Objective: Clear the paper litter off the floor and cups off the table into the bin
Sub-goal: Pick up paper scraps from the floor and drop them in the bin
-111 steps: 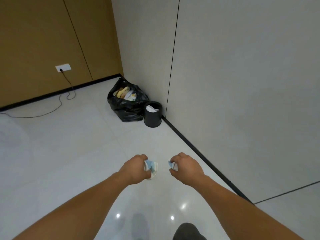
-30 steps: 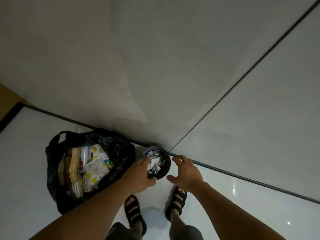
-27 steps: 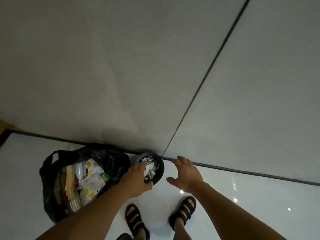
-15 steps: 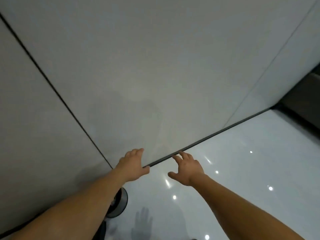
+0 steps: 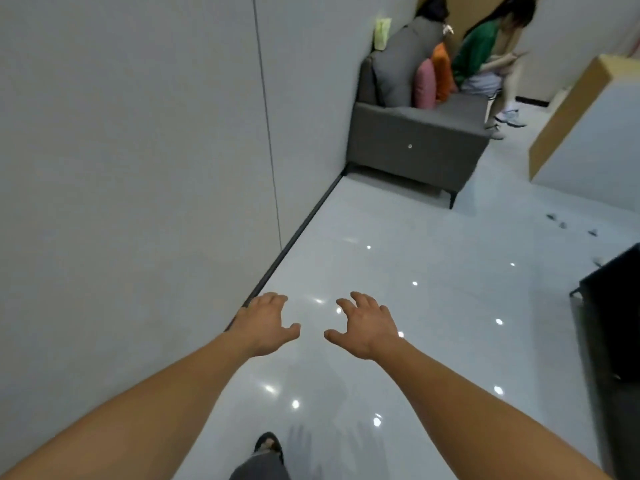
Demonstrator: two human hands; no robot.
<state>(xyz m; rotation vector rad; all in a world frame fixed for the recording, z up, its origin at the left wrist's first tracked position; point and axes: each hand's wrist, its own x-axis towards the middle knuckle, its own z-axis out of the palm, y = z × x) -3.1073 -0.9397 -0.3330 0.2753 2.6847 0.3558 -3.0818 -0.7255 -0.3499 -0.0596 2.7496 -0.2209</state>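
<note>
The person's left hand [image 5: 265,325] and right hand [image 5: 367,327] reach forward at the same height, near each other but apart, palms down above the glossy white floor [image 5: 398,258]. Both have their fingers spread and loosely bent with the thumbs turned inward, and neither holds anything.

The left hand hangs just over the black baseboard [image 5: 301,230], which runs away in a straight line along the foot of the pale grey wall [image 5: 138,168] filling the left side. A thin dark seam runs down that wall.

The baseboard ends at a grey sofa [image 5: 415,147] standing against the wall at the far end, raised on short dark legs. A pink cushion [image 5: 425,84] and an orange cushion [image 5: 441,74] lean on it, and a person in a green top [image 5: 474,53] sits there beside another in grey.

To the right of the sofa a white unit with a wood-coloured side [image 5: 588,126] juts in, leaving a passage of floor between the two. At the right edge the corner of a black piece of furniture [image 5: 613,313] pushes into the space.

Between the wall and that black corner the floor lies wide and bare, dotted with ceiling-light reflections.

A few small dark scraps [image 5: 561,224] lie on the floor well ahead to the right, beyond the black corner and below the white unit; they are too small and blurred to tell whether they are paper.

At the bottom edge a sandalled foot [image 5: 268,445] and a grey trouser leg [image 5: 259,467] show between the forearms.
</note>
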